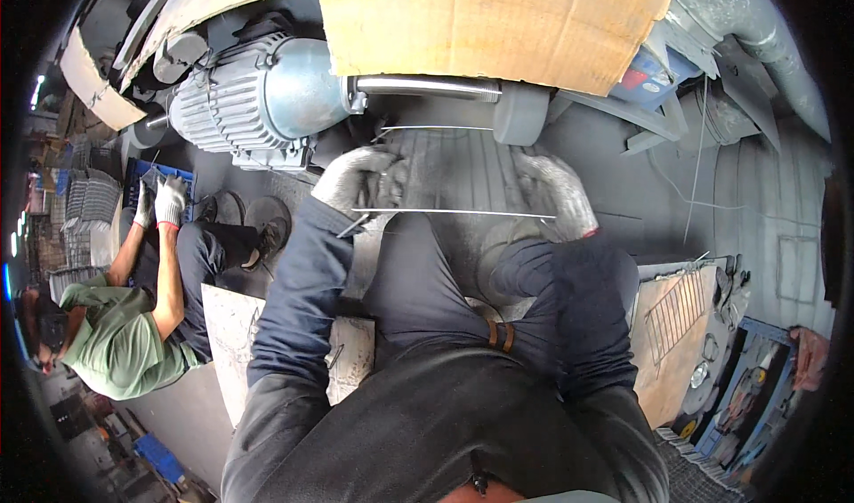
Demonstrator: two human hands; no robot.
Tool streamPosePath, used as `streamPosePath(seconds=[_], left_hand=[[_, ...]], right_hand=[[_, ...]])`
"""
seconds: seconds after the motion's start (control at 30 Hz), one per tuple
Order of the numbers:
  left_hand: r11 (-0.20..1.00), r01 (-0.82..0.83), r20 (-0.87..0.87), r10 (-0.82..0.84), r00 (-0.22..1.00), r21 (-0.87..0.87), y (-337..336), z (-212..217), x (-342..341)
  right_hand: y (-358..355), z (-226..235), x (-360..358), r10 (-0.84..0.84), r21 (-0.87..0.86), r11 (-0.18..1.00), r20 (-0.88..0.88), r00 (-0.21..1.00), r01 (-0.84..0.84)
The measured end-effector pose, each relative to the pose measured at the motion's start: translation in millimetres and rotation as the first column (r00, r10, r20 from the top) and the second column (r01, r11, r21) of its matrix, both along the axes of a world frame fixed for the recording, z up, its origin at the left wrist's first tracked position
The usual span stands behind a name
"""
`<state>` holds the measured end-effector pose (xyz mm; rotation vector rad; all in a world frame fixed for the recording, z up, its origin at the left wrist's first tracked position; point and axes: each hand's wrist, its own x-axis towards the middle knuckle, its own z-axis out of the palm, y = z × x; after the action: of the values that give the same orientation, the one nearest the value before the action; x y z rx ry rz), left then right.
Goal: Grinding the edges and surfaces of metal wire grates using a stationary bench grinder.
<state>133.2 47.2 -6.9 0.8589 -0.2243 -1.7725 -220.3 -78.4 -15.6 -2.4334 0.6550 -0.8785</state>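
Between my hands is a wire rack (454,211), its thin front rod bright and its inner bars blurred. My left hand (358,181), in a grey-white work glove, is closed around the rack's left end. My right hand (560,193), gloved the same way with a red cuff edge, grips the right end. Just beyond the rack's far right side is a grey grinding or polishing wheel (521,113) on a shaft (427,87). Whether the rack touches the wheel, I cannot tell.
A finned motor (258,98) drives the shaft, beneath a cardboard sheet (489,23). Another wire rack (678,318) lies on a board at right. To the left a co-worker in a green shirt (133,338) sits near stacked racks (91,199). A thin rod (696,165) stands at right.
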Motion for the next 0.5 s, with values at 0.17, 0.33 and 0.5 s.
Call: streamPosePath(seconds=[0.17,0.33,0.5], left_hand=[[0.999,0.037,-0.024,-0.036,0.999,0.030,-26,17,-32],[0.987,0.137,-0.040,-0.134,0.990,0.087,-51,14,-91],[0.994,0.106,-0.016,-0.106,0.994,-0.009,-1,0,-86]], right_hand=[[-2,6,-21,-0.332,0.863,0.505,0.206,0.921,-0.011],[2,36,-62,-0.698,0.949,0.188,0.311,0.645,-0.254],[23,42,-65,-0.596,0.983,0.168,0.165,0.786,-0.078]])
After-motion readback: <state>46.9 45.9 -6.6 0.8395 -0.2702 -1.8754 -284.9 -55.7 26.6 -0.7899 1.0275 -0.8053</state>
